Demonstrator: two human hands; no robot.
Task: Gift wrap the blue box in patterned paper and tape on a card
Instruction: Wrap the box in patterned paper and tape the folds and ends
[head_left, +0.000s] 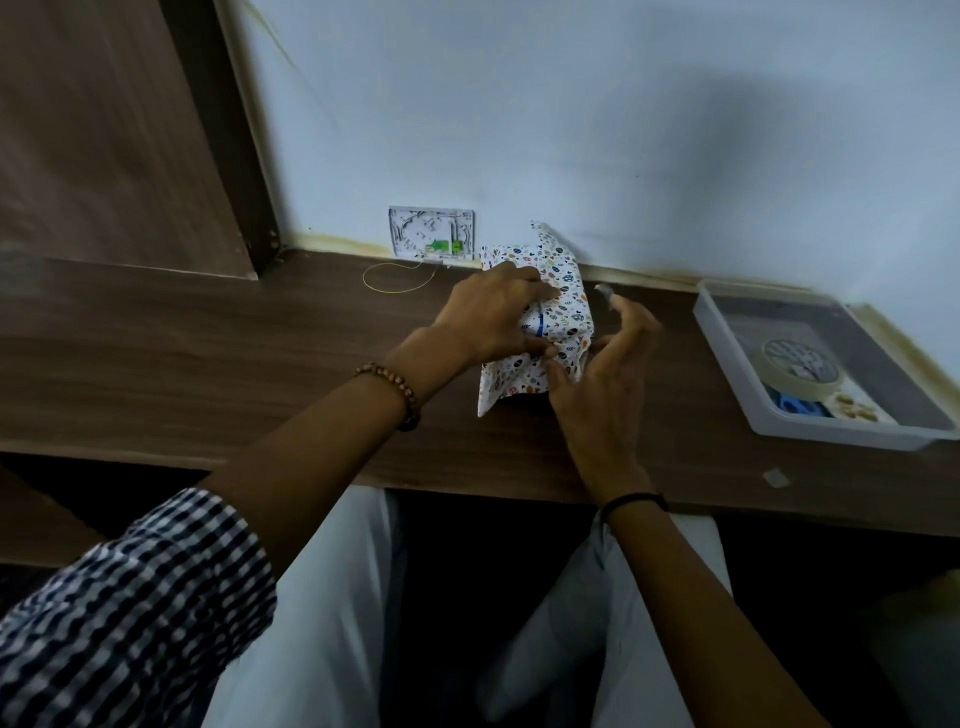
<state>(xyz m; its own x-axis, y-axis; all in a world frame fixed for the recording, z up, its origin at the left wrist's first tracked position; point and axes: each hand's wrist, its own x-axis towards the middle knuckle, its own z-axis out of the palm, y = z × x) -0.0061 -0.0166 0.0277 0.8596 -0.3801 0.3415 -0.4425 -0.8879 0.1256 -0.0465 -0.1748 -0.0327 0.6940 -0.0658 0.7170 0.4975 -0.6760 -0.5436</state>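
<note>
Two hands meet over the half-wrapped parcel at the centre of the frame, on the brown counter close to the wall. Our left hand grasps the patterned paper, fingers laid over the top fold and thumb pinching it from the near side, so the sheet stays down on the box. Only a thin sliver of the blue box shows, in the gap just beside our left fingertips; the rest is covered. One corner of the paper stands up loose against the wall, and another flap spreads out toward us on the counter.

Our right hand is released and blurred, its fingers loosely spread and lifted, with the thumb touching the paper near the seam. A small piece of tape clings to one raised fingertip.

At the right of the frame sits a white tray, well apart from the parcel. It holds a tape roll, something blue partly under the roll, and a pale printed card; we cannot tell more about it.

A beaded bracelet circles our left wrist and a black band our right. Behind the parcel, a white wall plate sits at counter level with a thin yellow wire looping out of it.
</note>
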